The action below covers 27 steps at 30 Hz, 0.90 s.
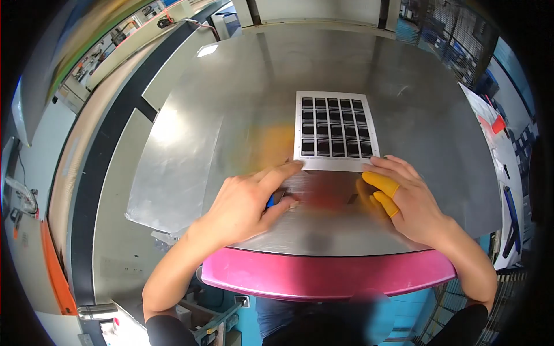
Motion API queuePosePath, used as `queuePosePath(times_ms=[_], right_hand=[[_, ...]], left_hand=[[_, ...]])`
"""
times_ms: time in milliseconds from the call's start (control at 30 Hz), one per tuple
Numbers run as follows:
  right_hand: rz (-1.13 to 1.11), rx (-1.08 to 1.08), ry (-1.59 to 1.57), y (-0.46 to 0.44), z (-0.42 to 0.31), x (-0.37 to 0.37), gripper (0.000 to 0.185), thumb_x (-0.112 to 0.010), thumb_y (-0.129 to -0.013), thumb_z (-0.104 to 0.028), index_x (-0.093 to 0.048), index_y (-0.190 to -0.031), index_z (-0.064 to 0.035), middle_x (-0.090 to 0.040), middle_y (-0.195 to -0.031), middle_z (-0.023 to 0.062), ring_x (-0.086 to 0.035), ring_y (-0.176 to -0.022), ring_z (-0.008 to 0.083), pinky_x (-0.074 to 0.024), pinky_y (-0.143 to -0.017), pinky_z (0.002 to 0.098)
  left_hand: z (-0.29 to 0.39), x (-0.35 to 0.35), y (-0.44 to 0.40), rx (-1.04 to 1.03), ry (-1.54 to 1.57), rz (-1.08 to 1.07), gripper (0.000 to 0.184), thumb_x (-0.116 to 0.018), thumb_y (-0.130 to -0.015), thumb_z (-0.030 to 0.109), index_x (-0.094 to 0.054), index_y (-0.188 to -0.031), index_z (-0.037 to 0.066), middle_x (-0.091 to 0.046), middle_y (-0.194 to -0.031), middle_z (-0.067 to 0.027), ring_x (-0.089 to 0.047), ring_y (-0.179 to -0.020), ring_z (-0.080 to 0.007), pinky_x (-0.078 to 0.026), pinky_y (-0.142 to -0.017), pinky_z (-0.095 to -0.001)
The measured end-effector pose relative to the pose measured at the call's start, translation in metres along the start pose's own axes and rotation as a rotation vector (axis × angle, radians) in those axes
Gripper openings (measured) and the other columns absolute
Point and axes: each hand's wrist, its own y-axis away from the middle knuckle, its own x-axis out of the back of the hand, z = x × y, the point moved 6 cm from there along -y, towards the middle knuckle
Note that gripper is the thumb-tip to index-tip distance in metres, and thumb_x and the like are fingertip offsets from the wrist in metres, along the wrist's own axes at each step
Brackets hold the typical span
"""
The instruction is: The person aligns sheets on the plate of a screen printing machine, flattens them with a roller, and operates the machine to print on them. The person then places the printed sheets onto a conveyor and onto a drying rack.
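From where I sit, the white-framed sheet (372, 140) lies flat on the metal desk (248, 81), just beyond the fingers, a little right of the middle of my view. Its near edge runs left to right between my left hand (242, 199) and my right hand (421, 202). The left forefinger touches the near left corner, and the bare fingertips of the right hand are at the near right corner, so I make neither hand clearly nearer. The sides run near to far, closing in toward the far end; with this slanted, bent view I can't say for certain which is the long axis. My left forefinger and thumb stand well apart, the thumb nearer my body, with a blue piece (270, 201) partly hidden between them; whether the fingers have hold of it I cannot tell. My right fingers are loosely open, closed on nothing I can make out, and two wear yellow covers (381, 183), somewhat blurred. Counting up: one sheet, its face carrying twenty dark panels (321, 131) in five columns and four rows; two hands, two yellow covers, one blue piece. A single pink rim (329, 274) curves along the desk's near side.
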Motion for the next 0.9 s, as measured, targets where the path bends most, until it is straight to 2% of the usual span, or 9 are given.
queuePosePath(times_ms=[100, 200, 300, 600, 900], right_hand=[[0.000, 0.004, -0.009, -0.0010, -0.0007, 0.0004, 0.042, -0.060, -0.078, 0.002, -0.058, -0.120, -0.0013, -0.057, -0.132, 0.0120, -0.044, -0.133, 0.0301, -0.0291, -0.116, 0.0461], [-0.010, 0.002, -0.001, -0.0016, -0.0007, 0.0001, 0.042, -0.060, -0.078, 0.002, -0.059, -0.120, -0.0011, -0.057, -0.132, 0.0121, -0.044, -0.133, 0.0299, -0.0292, -0.116, 0.0463], [0.012, 0.008, -0.012, -0.0012, -0.0016, 0.0005, 0.041, -0.060, -0.078, 0.002, -0.059, -0.119, -0.0009, -0.058, -0.132, 0.0123, -0.045, -0.132, 0.0301, -0.0293, -0.116, 0.0462], [0.047, 0.043, -0.023, -0.0009, -0.0046, 0.0008, 0.039, -0.060, -0.078, 0.002, -0.061, -0.117, -0.0004, -0.059, -0.129, 0.0125, -0.047, -0.130, 0.0306, -0.0308, -0.115, 0.0471], [0.057, 0.008, -0.003, -0.0039, -0.0027, 0.0046, 0.042, -0.063, -0.077, 0.001, -0.061, -0.118, -0.0003, -0.061, -0.122, 0.0140, -0.050, -0.124, 0.0314, -0.0326, -0.113, 0.0468]], left_hand=[[-0.0023, 0.0032, -0.0010, 0.009, -0.001, 0.037, 0.057, -0.073, -0.081, 0.013, -0.052, -0.134, 0.010, -0.068, -0.090, -0.0143, -0.064, -0.070, -0.0318, -0.051, -0.063, -0.0378], [-0.0082, 0.0016, -0.0014, 0.074, -0.054, -0.076, 0.057, -0.072, -0.082, 0.014, -0.051, -0.135, 0.010, -0.068, -0.096, -0.0149, -0.064, -0.071, -0.0339, -0.052, -0.065, -0.0395], [-0.0070, -0.0003, -0.0004, 0.024, -0.091, -0.043, 0.057, -0.072, -0.081, 0.015, -0.051, -0.134, 0.010, -0.068, -0.099, -0.0158, -0.064, -0.072, -0.0357, -0.052, -0.066, -0.0411], [-0.0012, 0.0011, 0.0001, -0.036, -0.122, 0.009, 0.054, -0.072, -0.081, 0.015, -0.054, -0.131, 0.010, -0.068, -0.107, -0.0149, -0.066, -0.078, -0.0349, -0.053, -0.069, -0.0410], [0.0015, 0.0007, -0.0058, -0.055, -0.136, -0.003, 0.054, -0.073, -0.080, 0.016, -0.054, -0.130, 0.010, -0.068, -0.105, -0.0122, -0.067, -0.081, -0.0319, -0.054, -0.070, -0.0390]])
